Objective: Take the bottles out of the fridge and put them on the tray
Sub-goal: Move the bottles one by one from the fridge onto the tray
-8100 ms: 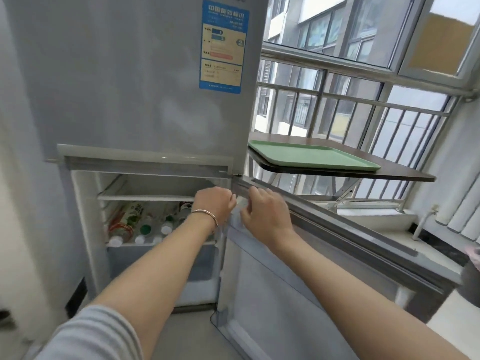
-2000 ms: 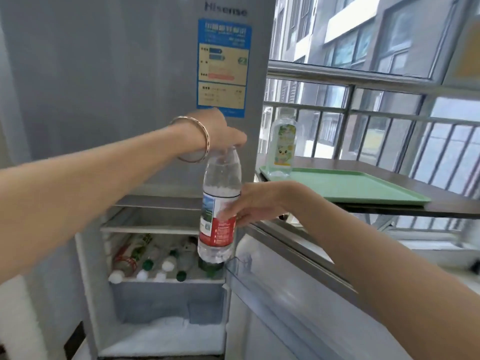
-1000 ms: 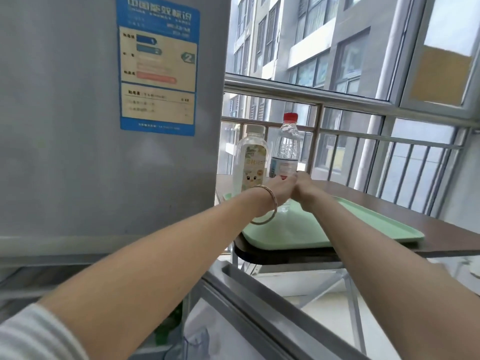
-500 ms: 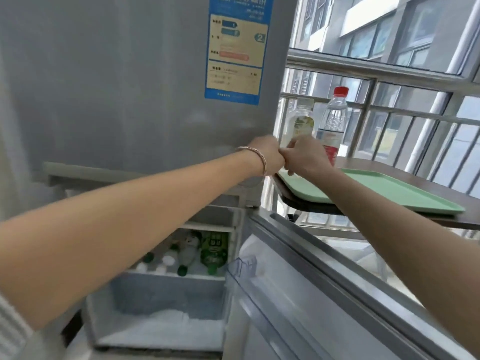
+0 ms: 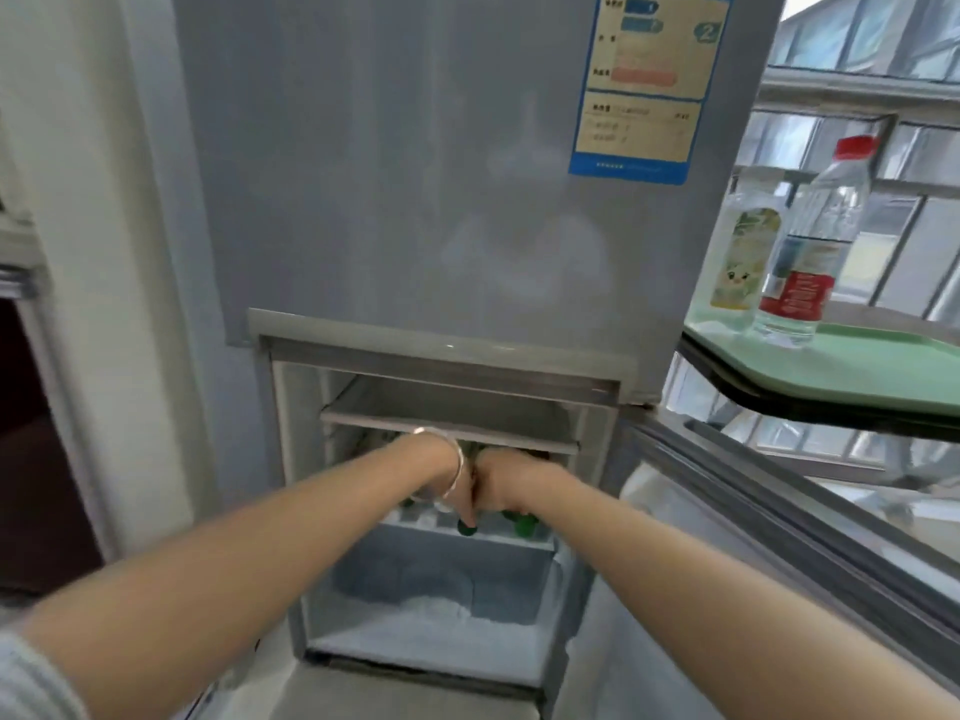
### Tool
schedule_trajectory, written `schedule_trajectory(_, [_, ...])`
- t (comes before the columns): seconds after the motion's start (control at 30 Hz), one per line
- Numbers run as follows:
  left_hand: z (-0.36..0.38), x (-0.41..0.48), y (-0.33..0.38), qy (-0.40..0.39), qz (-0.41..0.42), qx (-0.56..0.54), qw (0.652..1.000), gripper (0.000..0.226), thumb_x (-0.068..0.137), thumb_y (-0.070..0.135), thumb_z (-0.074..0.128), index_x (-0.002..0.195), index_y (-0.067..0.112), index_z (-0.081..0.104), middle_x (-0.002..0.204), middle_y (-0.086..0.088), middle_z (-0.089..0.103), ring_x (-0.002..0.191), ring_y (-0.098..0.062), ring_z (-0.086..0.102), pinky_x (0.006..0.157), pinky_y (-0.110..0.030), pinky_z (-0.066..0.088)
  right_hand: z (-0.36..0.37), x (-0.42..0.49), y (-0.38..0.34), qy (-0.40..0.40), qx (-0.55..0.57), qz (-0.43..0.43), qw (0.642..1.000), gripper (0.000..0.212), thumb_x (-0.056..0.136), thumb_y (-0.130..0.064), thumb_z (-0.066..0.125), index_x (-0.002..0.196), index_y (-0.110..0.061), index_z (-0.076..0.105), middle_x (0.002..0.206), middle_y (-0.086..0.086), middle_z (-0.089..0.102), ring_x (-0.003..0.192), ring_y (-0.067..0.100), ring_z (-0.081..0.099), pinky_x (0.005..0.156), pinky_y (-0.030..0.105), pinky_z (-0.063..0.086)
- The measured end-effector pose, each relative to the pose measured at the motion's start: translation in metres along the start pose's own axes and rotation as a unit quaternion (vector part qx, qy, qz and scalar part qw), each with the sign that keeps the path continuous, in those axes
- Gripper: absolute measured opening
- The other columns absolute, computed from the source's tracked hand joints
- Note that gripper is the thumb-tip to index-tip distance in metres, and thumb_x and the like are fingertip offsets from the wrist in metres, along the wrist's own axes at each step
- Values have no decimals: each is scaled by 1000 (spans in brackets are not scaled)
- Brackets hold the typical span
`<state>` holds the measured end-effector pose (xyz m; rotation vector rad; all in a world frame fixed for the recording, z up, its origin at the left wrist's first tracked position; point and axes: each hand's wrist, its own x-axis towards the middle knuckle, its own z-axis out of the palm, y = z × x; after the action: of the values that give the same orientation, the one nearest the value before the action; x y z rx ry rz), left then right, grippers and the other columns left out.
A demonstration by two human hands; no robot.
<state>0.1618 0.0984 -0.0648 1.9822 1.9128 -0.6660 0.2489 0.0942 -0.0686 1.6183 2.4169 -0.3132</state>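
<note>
Both of my arms reach into the open lower compartment of the grey fridge (image 5: 441,350). My left hand (image 5: 460,491), with a bracelet on the wrist, and my right hand (image 5: 511,485) are side by side on the bottle shelf. Two green-capped bottles (image 5: 468,529) (image 5: 524,527) poke out just under my fingers; the hands hide the other bottles and the grip itself. On the green tray (image 5: 862,376) at the right stand a clear bottle with a yellow-green label (image 5: 745,257) and a red-capped water bottle (image 5: 810,246).
The lower fridge door (image 5: 779,522) hangs open to the right, below the dark table (image 5: 810,410) that carries the tray. Frost covers the drawer (image 5: 426,610) under the bottle shelf. A white wall stands at the left, window bars behind the tray.
Both hands have left the red-capped bottle standing on the tray and dropped down into the fridge compartment. My view has swung down and left toward the shelf.
</note>
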Motion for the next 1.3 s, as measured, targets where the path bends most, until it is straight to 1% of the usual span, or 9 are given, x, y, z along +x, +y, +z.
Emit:
schedule_trajectory(0.13, [56,83,-19,36,-29,-38,998,70,71,47,62,133,17,52,137,-8,53,122,-29,55,100,-40,46,69,69,4,-8,33,78,996,69,86,-27,61,147,-13,32,145,14,45,126,32,51,99,41,45])
schedule_trajectory(0.2, [75,122,-24,101,-23,-69,992,72,86,35,56,149,16,27,156,-12,25,140,-34,32,114,-46,30,92,90,9,-15,23,101,995,98,84,-25,66,155,-23,-2,161,11,12,144,34,25,111,62,25])
schedule_trajectory(0.3, [87,141,-20,160,-3,-121,980,87,89,31,55,152,27,-5,161,-12,-9,146,-40,5,117,-52,17,112,116,20,-2,11,105,994,111,84,-29,69,151,-32,-18,162,8,-18,150,32,-7,112,70,3])
schedule_trajectory(0.53, [94,193,-11,262,-20,-122,957,95,87,37,61,153,15,-3,152,-21,21,132,-37,38,100,-45,43,135,157,43,8,2,136,991,127,74,-46,75,147,-33,-28,159,10,-29,149,34,-12,110,71,0])
schedule_trajectory(0.73, [90,190,-1,297,-47,-159,940,73,92,7,47,152,11,6,146,-29,28,118,-39,54,92,-43,51,140,152,49,19,11,137,990,127,76,-47,74,146,-31,-30,159,8,-27,149,32,-14,113,68,2])
schedule_trajectory(0.87, [95,175,-5,340,-37,-102,934,69,41,6,88,108,1,71,83,-24,66,47,-30,64,39,-32,54,129,140,49,28,45,130,990,127,78,-43,74,145,-30,-32,159,10,-27,149,32,-13,114,66,1])
schedule_trajectory(1.03, [68,114,-22,366,-11,-46,929,54,89,5,46,142,4,32,132,-21,47,115,-37,56,94,-43,49,111,113,40,54,79,110,989,121,81,-36,73,148,-28,-28,161,12,-20,150,32,-5,116,61,7])
schedule_trajectory(1.2, [22,29,-15,360,38,-67,930,42,92,12,49,132,5,37,127,-17,49,109,-38,59,90,-43,47,84,96,29,78,231,73,967,116,68,-34,80,153,-22,2,159,8,18,143,33,27,110,49,36])
schedule_trajectory(1.3, [-10,-22,-5,363,35,-105,925,37,92,24,52,124,9,43,114,-15,58,100,-38,61,83,-40,48,67,81,35,52,312,14,949,63,79,-39,70,130,-10,48,122,9,57,115,19,52,88,31,50])
